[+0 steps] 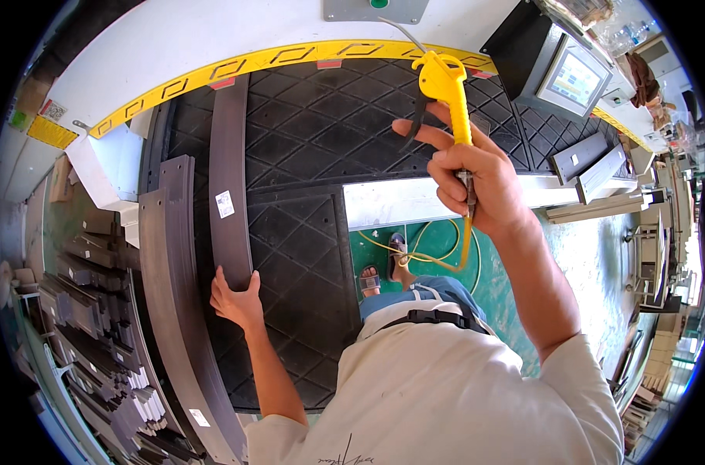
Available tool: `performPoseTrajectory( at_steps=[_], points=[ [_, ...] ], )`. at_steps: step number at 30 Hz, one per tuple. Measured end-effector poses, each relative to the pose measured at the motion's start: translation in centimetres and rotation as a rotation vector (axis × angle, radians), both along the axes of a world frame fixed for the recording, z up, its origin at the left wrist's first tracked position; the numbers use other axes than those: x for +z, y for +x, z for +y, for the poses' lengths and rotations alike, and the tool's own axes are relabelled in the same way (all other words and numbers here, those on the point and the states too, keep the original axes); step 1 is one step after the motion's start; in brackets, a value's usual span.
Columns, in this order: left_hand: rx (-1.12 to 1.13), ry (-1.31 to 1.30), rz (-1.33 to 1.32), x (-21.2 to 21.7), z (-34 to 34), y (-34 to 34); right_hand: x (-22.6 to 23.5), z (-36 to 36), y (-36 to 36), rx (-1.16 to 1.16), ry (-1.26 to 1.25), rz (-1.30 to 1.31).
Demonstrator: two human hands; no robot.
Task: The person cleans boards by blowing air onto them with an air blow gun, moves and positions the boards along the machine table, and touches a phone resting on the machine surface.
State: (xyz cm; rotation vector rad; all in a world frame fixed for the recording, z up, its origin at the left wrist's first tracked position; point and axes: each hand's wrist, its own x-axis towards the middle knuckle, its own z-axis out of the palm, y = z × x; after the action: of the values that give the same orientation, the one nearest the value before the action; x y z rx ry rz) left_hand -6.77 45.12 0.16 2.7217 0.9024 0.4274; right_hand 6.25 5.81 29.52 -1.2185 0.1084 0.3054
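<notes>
My right hand (468,182) is raised over the black diamond-patterned mat (306,132) and grips a yellow air blow gun (445,85) by its handle, index finger stretched toward the black trigger. A yellow hose (437,260) trails from the gun down toward the green floor. My left hand (236,298) rests on the near end of a long dark grey metal profile (230,178) lying on the mat, fingers curled over its edge. A small white label is stuck on that profile.
More long grey profiles (170,310) lie along the mat's left edge, with stacks of short ones (96,310) further left. A yellow striped border (290,54) runs along the mat's far edge. A machine with a screen (573,77) stands at upper right, near light metal bars (592,174).
</notes>
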Motion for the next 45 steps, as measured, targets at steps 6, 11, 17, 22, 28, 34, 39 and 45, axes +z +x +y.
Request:
performPoseTrajectory(
  at_steps=[6, 11, 17, 22, 28, 34, 39, 45],
  points=[
    [0.002, -0.003, 0.002, 0.1, 0.0, 0.1, 0.6, 0.1, 1.1, -0.029, -0.049, -0.041],
    [-0.007, 0.005, -0.003, -0.1, 0.1, 0.1, 0.6, 0.2, 1.3, -0.038, -0.059, -0.047],
    [-0.006, 0.016, -0.004, -0.3, 0.2, 0.0, 0.8, 0.4, 1.5, -0.048, -0.044, -0.049],
    [-0.009, 0.015, -0.015, -0.2, 0.1, 0.2, 1.1, 1.2, 1.7, -0.091, -0.055, -0.047],
    [0.0, -0.005, -0.001, -0.1, 0.1, 0.1, 0.9, 1.6, 2.1, -0.077, -0.068, -0.038],
    [0.001, -0.009, -0.004, -0.1, 0.0, 0.3, 1.1, 2.1, 2.5, -0.148, -0.052, -0.046],
    [0.008, -0.006, 0.015, -0.1, -0.1, 0.2, 0.6, 2.0, 2.2, -0.12, -0.057, -0.058],
    [0.009, -0.007, 0.024, 0.1, -0.1, 0.4, -2.4, 1.8, -1.2, -0.01, -0.076, 0.149]
  ],
)
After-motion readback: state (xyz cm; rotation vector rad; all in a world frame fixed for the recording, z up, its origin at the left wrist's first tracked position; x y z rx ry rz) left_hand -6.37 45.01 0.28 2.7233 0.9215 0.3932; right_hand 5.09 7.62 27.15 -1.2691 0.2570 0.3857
